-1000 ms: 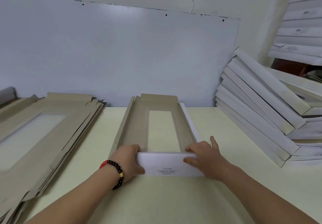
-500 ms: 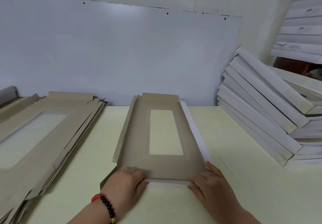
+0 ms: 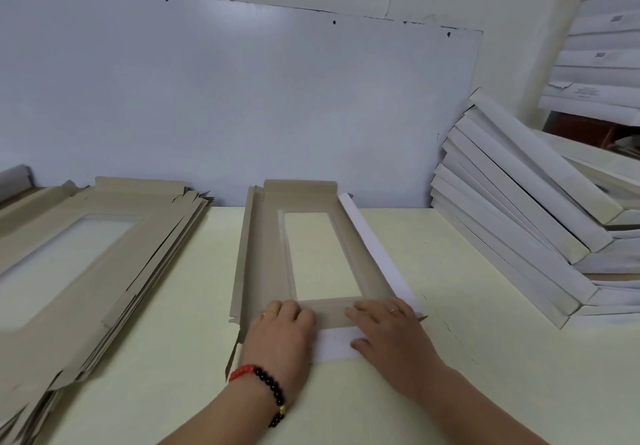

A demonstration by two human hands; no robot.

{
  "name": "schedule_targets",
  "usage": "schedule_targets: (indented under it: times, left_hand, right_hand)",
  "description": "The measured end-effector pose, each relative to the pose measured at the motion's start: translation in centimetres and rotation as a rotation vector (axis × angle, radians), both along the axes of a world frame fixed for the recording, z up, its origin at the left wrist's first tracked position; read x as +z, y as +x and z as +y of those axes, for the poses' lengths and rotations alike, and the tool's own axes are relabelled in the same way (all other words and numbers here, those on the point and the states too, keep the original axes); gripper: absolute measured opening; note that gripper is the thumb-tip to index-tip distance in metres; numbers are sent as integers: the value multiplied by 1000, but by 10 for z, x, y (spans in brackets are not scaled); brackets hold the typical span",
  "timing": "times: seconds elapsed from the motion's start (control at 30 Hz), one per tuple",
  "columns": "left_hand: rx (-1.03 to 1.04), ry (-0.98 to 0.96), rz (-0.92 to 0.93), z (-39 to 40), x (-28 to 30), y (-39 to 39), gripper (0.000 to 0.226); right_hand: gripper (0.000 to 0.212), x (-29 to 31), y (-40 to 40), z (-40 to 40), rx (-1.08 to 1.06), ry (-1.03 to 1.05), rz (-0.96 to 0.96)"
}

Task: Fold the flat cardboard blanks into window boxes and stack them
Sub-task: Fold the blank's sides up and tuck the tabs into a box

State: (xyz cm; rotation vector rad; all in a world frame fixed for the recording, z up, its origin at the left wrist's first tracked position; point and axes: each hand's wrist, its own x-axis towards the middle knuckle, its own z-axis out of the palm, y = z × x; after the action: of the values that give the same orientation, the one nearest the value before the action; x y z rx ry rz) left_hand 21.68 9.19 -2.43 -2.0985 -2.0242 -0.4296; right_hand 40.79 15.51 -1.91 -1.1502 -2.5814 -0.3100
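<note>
Left hand (image 3: pixel 282 335) and right hand (image 3: pixel 384 332) are pressing, fingers flat and holding nothing, on the near end of the grey-brown windowed cardboard blank (image 3: pixel 268 257) lying mid-worktop (image 3: pixel 450 358). Risk: uneven pressure is likely skewing the crease, or the blank sliding. No container holding anything. Far right, finished white boxes (image 3: pixel 519 223) are leaning stacked.
</note>
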Motion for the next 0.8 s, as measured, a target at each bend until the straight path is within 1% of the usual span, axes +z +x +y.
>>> schedule_targets:
  times: [0.03,0.07,0.1,0.13,0.2,0.27,0.3,0.37,0.4,0.43,0.5,0.57,0.63,0.8]
  left_hand:
    - [-54,46,19,-2,2,3,30]
    - [-127,80,0,-5,2,6,25]
    - [-213,95,-11,-7,-1,8,16]
    - [-263,78,11,-10,-5,10,16]
    - [-308,-15,50,-15,-16,10,38]
    - [-303,-49,87,-20,-24,6,52]
    - [-295,-57,101,-23,-24,5,53]
    - [-286,-43,102,-28,-21,2,40]
    - [-275,-62,84,-30,-19,1,40]
    - [-255,-103,62,-32,-18,1,49]
    - [-214,-115,63,-35,-16,-1,66]
    - [-174,-139,85,-41,-10,-3,76]
    - [-133,-166,130,-46,-5,-4,86]
    - [-69,-206,125,-49,-7,-13,89]
  right_hand:
    - [54,-1,-6,-5,18,-12,19]
    - [55,-5,-13,-10,54,-5,21]
    - [53,-9,-19,-15,94,9,-9]
    - [49,-16,-24,-21,133,30,-51]
    - [45,-26,-30,-34,149,10,-101]
    - [55,-31,-27,-41,136,-48,-108]
    - [58,-29,-24,-45,126,-53,-120]
    - [64,-24,-13,-45,112,-3,-163]
    - [70,-22,-7,-43,98,18,-186]
    - [71,-20,-1,-41,78,20,-207]
    - [63,-21,11,-35,57,5,-230]
    - [63,-22,22,-30,22,-9,-248]
    - [63,-24,34,-27,-17,6,-213]
    - [59,-17,58,-22,-105,-63,-194]
